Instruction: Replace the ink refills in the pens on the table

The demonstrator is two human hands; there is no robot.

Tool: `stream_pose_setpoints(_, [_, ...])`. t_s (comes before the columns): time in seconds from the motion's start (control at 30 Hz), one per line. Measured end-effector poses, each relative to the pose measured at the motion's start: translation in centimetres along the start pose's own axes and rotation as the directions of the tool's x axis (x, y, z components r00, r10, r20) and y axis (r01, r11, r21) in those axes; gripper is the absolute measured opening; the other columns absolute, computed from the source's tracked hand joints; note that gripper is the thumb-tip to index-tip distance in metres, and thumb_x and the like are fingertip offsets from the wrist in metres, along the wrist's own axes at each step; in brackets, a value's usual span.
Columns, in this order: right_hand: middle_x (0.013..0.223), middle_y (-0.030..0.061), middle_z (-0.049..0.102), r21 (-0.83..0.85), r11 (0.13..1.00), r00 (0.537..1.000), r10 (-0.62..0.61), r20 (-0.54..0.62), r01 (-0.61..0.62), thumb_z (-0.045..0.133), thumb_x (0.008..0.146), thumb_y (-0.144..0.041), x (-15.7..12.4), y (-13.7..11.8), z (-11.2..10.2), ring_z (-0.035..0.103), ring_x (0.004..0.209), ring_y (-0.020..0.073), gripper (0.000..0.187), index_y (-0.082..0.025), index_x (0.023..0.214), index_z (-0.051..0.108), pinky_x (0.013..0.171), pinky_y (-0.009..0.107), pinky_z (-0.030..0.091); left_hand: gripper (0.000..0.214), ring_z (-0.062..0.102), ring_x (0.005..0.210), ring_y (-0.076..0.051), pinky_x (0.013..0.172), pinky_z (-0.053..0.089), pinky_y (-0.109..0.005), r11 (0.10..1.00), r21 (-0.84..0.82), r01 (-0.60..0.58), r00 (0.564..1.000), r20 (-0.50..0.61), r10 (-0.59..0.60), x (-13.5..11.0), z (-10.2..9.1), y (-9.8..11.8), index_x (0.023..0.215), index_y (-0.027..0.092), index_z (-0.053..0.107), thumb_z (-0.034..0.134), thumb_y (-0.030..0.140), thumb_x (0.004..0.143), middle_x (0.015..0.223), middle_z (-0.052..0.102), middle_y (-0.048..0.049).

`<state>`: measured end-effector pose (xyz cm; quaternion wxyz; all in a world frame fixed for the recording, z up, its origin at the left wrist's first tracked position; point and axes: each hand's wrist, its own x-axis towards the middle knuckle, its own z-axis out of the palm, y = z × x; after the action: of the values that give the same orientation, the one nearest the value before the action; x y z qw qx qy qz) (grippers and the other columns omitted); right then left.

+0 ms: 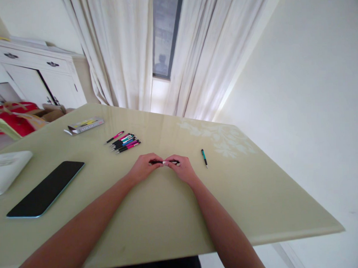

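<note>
Both my hands meet at the middle of the pale green table [258, 193]. My left hand [143, 167] and my right hand [182, 167] are each closed on one end of a black pen [164, 162], held level just above the tabletop. A white band shows at the pen's middle. A loose teal pen [204, 157] lies to the right of my right hand. A bunch of several black pens with pink, teal and blue ends [125, 142] lies beyond my left hand.
An opened pen box [83, 126] lies at the far left of the table. A dark tablet [46, 188] and a white flat object [5, 169] rest at the left. A white cabinet, red bags and curtains stand behind.
</note>
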<state>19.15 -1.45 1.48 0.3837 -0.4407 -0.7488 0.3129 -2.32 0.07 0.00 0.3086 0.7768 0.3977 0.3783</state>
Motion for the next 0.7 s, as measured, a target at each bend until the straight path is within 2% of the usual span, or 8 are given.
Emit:
stream_pose_setpoints(0.23, [0.078,0.0024,0.074,0.089,0.993,0.995,0.075,0.067,-0.08,0.064,0.095,-0.039,-0.1,0.1,0.4,0.065,0.065,0.0134,0.024,-0.018,0.089,0.075,0.063,0.023,0.05,0.023,0.065,0.084,-0.021,0.081,0.05,-0.033,0.985,0.1,-0.142,0.986,-0.069,0.149,-0.1,-0.2,0.1,0.089,0.023,0.077,0.065,0.043,0.092,0.084,0.073,-0.0045])
stream_pose_setpoints(0.3, [0.076,0.002,0.073,0.099,0.991,0.994,0.08,0.069,-0.087,0.062,0.095,-0.039,0.0,0.2,0.5,0.064,0.062,0.0129,0.026,-0.017,0.086,0.074,0.062,0.023,0.049,0.022,0.065,0.085,-0.021,0.081,0.05,-0.033,0.984,0.103,-0.144,0.987,-0.063,0.151,-0.1,-0.1,0.0,0.09,0.023,0.077,0.065,0.042,0.092,0.085,0.072,-0.0046])
stream_pose_setpoints(0.43, [0.072,0.0013,0.072,0.086,0.994,0.997,0.068,0.029,-0.07,0.06,0.097,-0.04,0.1,0.3,0.3,0.063,0.061,0.0122,0.03,-0.017,0.082,0.072,0.061,0.022,0.046,0.032,0.067,0.091,-0.021,0.08,0.052,-0.031,0.998,0.001,-0.061,0.996,-0.068,0.061,0.1,0.4,-0.1,0.108,0.021,0.073,0.069,0.047,0.088,0.102,0.073,-0.0053])
stream_pose_setpoints(0.5, [0.072,0.0014,0.072,0.075,0.995,0.998,0.063,-0.009,-0.062,0.059,0.098,-0.039,0.2,0.5,0.1,0.062,0.06,0.0119,0.03,-0.017,0.081,0.072,0.06,0.022,0.045,0.039,0.067,0.091,-0.021,0.078,0.052,-0.03,0.999,-0.036,0.01,0.994,-0.106,-0.014,0.2,0.4,-0.3,0.116,0.02,0.069,0.061,0.05,0.093,0.106,0.073,-0.0058])
stream_pose_setpoints(0.6, [0.07,0.0012,0.071,0.052,0.996,0.997,0.074,-0.039,-0.071,0.059,0.098,-0.039,0.2,0.8,-0.1,0.061,0.058,0.0116,0.032,-0.017,0.078,0.071,0.058,0.022,0.043,0.041,0.065,0.077,-0.019,0.071,0.05,-0.03,0.995,-0.014,0.101,0.99,-0.097,-0.102,0.3,0.1,-0.7,0.102,0.019,0.073,0.048,0.051,0.099,0.086,0.073,-0.0036])
stream_pose_setpoints(0.7, [0.066,0.0008,0.069,0.04,0.996,0.996,0.084,-0.032,-0.083,0.059,0.098,-0.04,0.2,1.2,-0.2,0.059,0.057,0.0114,0.035,-0.017,0.074,0.071,0.057,0.022,0.041,0.033,0.066,0.078,-0.02,0.072,0.05,-0.03,0.995,-0.052,0.088,0.994,-0.063,-0.091,0.4,-0.2,-1.1,0.091,0.02,0.074,0.061,0.05,0.091,0.084,0.073,-0.0033])
